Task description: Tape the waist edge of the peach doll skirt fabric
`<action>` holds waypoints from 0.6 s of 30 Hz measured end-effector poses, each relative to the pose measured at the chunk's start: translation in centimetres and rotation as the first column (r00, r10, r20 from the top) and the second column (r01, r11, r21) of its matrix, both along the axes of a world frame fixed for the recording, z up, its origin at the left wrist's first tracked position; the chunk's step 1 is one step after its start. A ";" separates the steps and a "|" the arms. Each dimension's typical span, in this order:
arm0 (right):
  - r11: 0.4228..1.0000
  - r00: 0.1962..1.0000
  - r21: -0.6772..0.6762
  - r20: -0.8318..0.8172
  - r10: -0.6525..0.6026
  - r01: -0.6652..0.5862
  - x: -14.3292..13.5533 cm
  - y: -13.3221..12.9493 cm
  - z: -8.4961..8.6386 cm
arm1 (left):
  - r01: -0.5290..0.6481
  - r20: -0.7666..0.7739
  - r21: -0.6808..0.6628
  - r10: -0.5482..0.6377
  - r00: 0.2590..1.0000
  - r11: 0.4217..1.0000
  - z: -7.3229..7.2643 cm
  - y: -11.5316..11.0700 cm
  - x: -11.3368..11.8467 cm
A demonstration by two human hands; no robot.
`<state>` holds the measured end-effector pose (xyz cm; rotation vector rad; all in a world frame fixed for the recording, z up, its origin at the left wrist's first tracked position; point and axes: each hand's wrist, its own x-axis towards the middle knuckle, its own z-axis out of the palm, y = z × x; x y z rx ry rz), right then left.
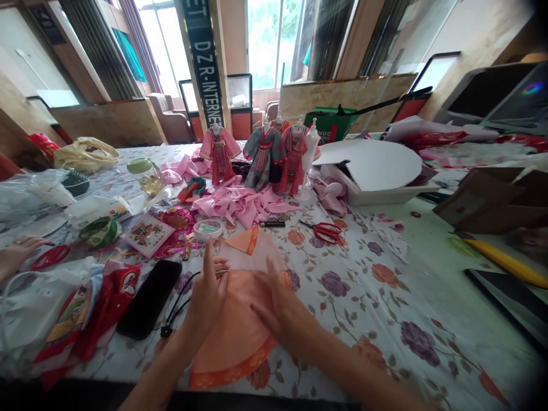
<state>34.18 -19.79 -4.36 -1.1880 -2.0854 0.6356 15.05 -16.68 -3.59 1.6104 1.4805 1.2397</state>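
Note:
A fan-shaped piece of sheer orange fabric (233,337) with a brighter orange border lies before me on the flowered tablecloth. Paler sheer cloth (274,254) spreads beyond its straight upper edge, and a small orange triangular piece (243,241) rests on that. At the upper left edge is my left hand (209,282), index finger raised and the others stretched over the cloth. Over the right side is my right hand (276,302), thumb and fingers apart, slightly blurred. Neither hand grips anything that I can see. Whether the fingertips press on the fabric I cannot tell.
Red-handled scissors (327,232), a tape roll (208,230) and pink fabric scraps (244,202) lie beyond my hands. A black phone (149,299) is at left. Dressed miniature forms (263,157) stand behind. Another person's hand (19,254) shows at the far left.

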 end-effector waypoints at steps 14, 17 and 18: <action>0.979 0.903 0.087 0.378 -0.201 0.182 3.2 3.0 -3.3 | 0.024 -0.207 0.105 -0.002 0.978 0.994 -4.7 -0.9 -1.7; 0.887 0.733 0.179 0.505 -0.455 0.426 8.6 3.0 -3.3 | 0.031 -0.223 0.114 -0.005 0.975 0.993 -5.2 -0.8 -1.8; 0.844 0.685 0.236 0.499 -0.531 0.482 9.7 2.9 -3.0 | 0.027 -0.219 0.110 -0.002 0.976 0.994 -5.2 -0.9 -1.9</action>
